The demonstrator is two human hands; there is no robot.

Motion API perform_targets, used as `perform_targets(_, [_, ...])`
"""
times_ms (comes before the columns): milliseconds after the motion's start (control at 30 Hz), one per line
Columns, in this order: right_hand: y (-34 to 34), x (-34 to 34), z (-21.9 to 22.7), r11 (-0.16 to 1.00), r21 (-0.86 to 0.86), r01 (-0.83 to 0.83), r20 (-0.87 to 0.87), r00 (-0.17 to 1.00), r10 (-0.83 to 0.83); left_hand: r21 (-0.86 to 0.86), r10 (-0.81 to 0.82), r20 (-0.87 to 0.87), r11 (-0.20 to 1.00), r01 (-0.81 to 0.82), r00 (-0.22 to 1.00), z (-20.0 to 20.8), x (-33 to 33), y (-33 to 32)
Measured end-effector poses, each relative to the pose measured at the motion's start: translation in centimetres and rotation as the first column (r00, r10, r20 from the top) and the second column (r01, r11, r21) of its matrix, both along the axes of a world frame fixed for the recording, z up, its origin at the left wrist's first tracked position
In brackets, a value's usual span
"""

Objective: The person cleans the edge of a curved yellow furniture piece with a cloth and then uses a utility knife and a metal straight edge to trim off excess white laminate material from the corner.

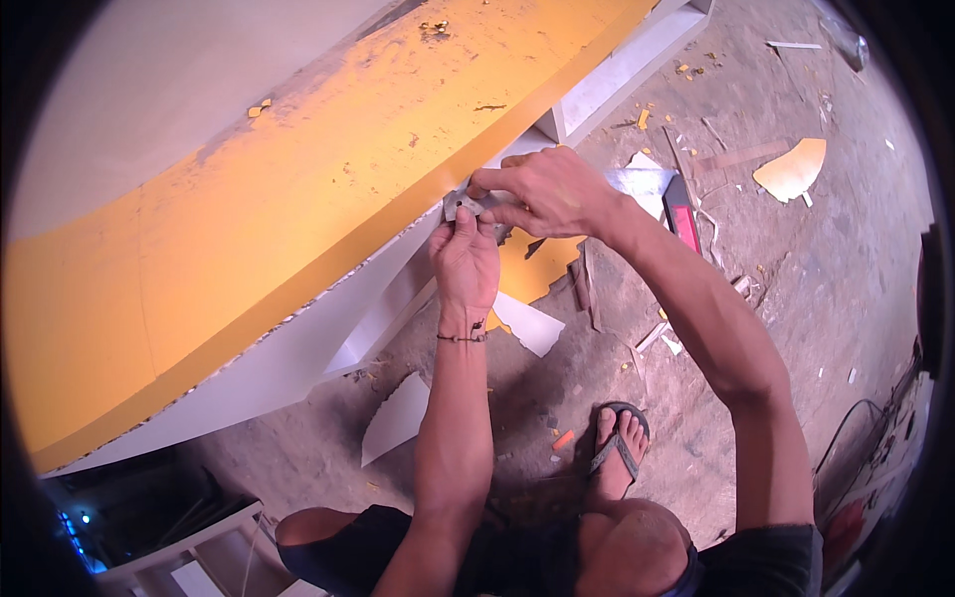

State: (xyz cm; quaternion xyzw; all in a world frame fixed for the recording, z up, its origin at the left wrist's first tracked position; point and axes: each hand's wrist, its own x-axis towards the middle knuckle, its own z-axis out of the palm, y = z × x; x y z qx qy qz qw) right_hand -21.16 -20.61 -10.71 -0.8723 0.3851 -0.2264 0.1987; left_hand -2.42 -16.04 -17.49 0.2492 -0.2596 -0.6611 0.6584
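Observation:
Along the lower edge of a curved yellow-topped counter, both of my hands meet at a small grey metal piece. My left hand comes up from below, closed with its thumb pressed on the piece. From the right, my right hand is bent over the same piece, index finger and thumb closed at its side. The piece sits against the counter's rim; its far side is hidden by my fingers. A rough, chipped white line runs along the rim to the left of my hands.
White shelf compartments lie under the counter. Yellow sheet offcuts, white scraps and thin strips litter the floor. A red-and-black tool-like object lies right of my hands. My sandalled foot stands below. A cable runs at the right.

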Motion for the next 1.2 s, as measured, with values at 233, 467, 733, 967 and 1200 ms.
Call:
perform_targets(233, [0.1,0.4,-0.2,1.0,-0.028,-0.005,0.061,0.998,0.007,0.012,0.009,-0.025,1.0,-0.008,1.0,-0.6,0.7,-0.5])
perform_targets(467, [1.3,-0.3,-0.4,0.995,0.071,0.068,0.126,0.989,-0.077,-0.011,-0.046,0.065,0.999,0.047,0.997,0.0,0.8,-0.3])
perform_targets(733, [0.3,-0.4,0.0,0.999,0.011,0.049,-0.004,0.999,-0.049,0.008,-0.005,0.046,1.0,0.004,0.999,-0.6,0.6,-0.5])
perform_targets(967, [-0.5,-0.6,0.1,1.0,0.024,0.001,-0.033,0.999,0.0,0.023,0.022,0.048,0.999,-0.024,0.999,-0.6,0.5,-0.5])
perform_targets(1200, [-0.7,-0.8,0.2,1.0,0.022,-0.02,-0.014,1.0,0.021,-0.018,0.028,0.044,0.999,-0.027,0.999,-0.7,0.2,-0.6])
